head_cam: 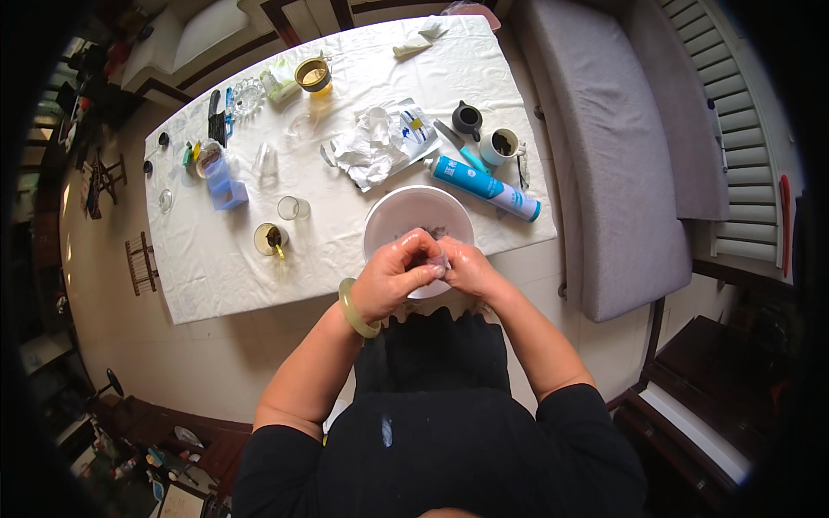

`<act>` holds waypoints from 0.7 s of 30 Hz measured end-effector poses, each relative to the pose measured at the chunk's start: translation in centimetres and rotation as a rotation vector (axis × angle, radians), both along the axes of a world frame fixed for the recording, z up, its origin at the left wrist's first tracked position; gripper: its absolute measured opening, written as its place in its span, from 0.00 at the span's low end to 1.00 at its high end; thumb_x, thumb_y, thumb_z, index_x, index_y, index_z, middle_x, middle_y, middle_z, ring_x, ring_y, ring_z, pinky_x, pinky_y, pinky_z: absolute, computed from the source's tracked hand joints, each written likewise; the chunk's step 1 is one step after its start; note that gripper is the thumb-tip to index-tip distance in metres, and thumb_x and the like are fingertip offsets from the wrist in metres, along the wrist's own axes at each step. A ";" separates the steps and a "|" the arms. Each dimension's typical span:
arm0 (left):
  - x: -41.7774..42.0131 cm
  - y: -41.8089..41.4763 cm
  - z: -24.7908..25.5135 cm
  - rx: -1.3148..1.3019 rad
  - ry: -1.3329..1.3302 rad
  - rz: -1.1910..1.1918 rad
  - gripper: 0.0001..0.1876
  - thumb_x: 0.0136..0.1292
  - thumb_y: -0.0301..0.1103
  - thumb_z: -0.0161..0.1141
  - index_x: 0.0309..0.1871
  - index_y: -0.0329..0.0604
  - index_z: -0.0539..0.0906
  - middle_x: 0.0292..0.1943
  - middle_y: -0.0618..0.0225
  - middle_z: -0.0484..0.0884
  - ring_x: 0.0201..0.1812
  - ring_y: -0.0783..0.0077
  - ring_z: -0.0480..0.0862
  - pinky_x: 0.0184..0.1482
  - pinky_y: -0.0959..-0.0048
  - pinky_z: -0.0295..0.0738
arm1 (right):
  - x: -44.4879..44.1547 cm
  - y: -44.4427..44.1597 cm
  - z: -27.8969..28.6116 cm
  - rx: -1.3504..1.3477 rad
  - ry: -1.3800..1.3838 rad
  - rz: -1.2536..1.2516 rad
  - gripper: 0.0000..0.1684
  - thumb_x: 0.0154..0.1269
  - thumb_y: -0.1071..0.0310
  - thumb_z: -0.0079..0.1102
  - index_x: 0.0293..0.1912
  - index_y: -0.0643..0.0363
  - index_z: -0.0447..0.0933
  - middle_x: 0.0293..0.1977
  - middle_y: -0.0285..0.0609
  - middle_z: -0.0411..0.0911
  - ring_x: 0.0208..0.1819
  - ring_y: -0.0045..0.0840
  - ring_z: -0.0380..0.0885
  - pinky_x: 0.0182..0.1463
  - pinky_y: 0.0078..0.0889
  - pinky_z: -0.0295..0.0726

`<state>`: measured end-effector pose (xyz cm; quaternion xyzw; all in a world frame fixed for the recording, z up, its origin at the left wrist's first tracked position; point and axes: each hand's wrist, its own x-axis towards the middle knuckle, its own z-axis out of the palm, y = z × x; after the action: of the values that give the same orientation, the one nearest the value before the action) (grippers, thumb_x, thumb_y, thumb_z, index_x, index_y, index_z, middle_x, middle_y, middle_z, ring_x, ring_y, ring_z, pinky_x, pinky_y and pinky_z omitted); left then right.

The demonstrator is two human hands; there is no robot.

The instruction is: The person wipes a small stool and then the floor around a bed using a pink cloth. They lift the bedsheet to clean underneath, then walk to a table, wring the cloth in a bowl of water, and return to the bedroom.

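Observation:
My left hand (403, 269), with a pale green bangle (356, 309) on its wrist, is over the near part of a white plastic basin (420, 197). My right hand (467, 267) meets it there, and both look wet. Fingers of both hands close on a small whitish, translucent item (443, 262), mostly hidden between them; what it is cannot be told. Dark bits (436, 230) lie in the basin just beyond the fingers. The basin stands at the near edge of a table with a white cloth (337, 249).
Right of the basin lies a blue and white spray can (486, 188), near a knife (463, 147), a mug (499, 147) and a small dark pitcher (467, 119). Crumpled white paper (370, 147) lies behind it. Leftwards stand glass cups (293, 208) and a blue plastic box (228, 193). A grey sofa (622, 162) is at right.

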<state>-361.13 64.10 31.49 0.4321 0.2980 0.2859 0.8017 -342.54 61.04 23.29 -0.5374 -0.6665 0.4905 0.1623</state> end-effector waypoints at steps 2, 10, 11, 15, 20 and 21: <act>-0.1 0.3 -1.5 -0.044 0.043 0.041 0.04 0.61 0.24 0.56 0.37 0.37 0.73 0.33 0.70 0.75 0.35 0.82 0.74 0.40 0.79 0.71 | -0.1 0.1 -1.3 0.099 -0.161 0.000 0.08 0.55 0.73 0.55 0.37 0.58 0.72 0.37 0.49 0.75 0.39 0.47 0.75 0.43 0.43 0.76; -1.0 -0.2 -9.4 0.299 0.898 -0.084 0.19 0.55 0.30 0.63 0.50 0.34 0.77 0.47 0.54 0.78 0.48 0.53 0.78 0.52 0.65 0.73 | -2.5 1.1 -9.3 0.187 -0.738 0.145 0.10 0.59 0.68 0.51 0.39 0.58 0.77 0.38 0.48 0.77 0.39 0.41 0.79 0.40 0.41 0.79; -1.0 -0.5 -10.3 0.374 0.959 -0.093 0.20 0.55 0.31 0.63 0.51 0.35 0.77 0.50 0.53 0.77 0.51 0.53 0.77 0.54 0.65 0.71 | -3.0 1.3 -10.3 0.161 -0.840 0.193 0.11 0.60 0.67 0.51 0.40 0.57 0.78 0.39 0.47 0.77 0.40 0.40 0.79 0.41 0.39 0.79; -1.4 -2.0 -12.9 0.433 1.071 -0.075 0.25 0.54 0.35 0.65 0.55 0.37 0.75 0.62 0.50 0.68 0.62 0.54 0.69 0.62 0.64 0.66 | -5.3 2.3 -13.7 -0.118 -1.004 0.326 0.17 0.62 0.64 0.49 0.48 0.55 0.80 0.47 0.44 0.78 0.47 0.41 0.79 0.45 0.35 0.79; -1.3 -2.3 -13.2 0.340 0.926 0.044 0.22 0.56 0.35 0.63 0.53 0.37 0.77 0.62 0.52 0.68 0.59 0.57 0.73 0.54 0.69 0.74 | -4.8 2.9 -17.2 -0.183 -0.985 0.581 0.17 0.62 0.62 0.49 0.47 0.53 0.81 0.50 0.46 0.79 0.50 0.33 0.79 0.45 0.36 0.80; -1.2 -2.4 -13.2 0.333 0.913 0.056 0.21 0.56 0.35 0.63 0.53 0.37 0.77 0.62 0.52 0.68 0.59 0.58 0.73 0.53 0.69 0.75 | -4.7 2.9 -17.4 -0.191 -0.980 0.599 0.18 0.63 0.63 0.48 0.48 0.52 0.81 0.51 0.46 0.77 0.51 0.32 0.79 0.47 0.37 0.79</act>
<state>-362.38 61.74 18.31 0.6279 0.5808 0.1323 0.5009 -347.21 63.99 5.89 -0.5022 -0.7395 0.2671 -0.3600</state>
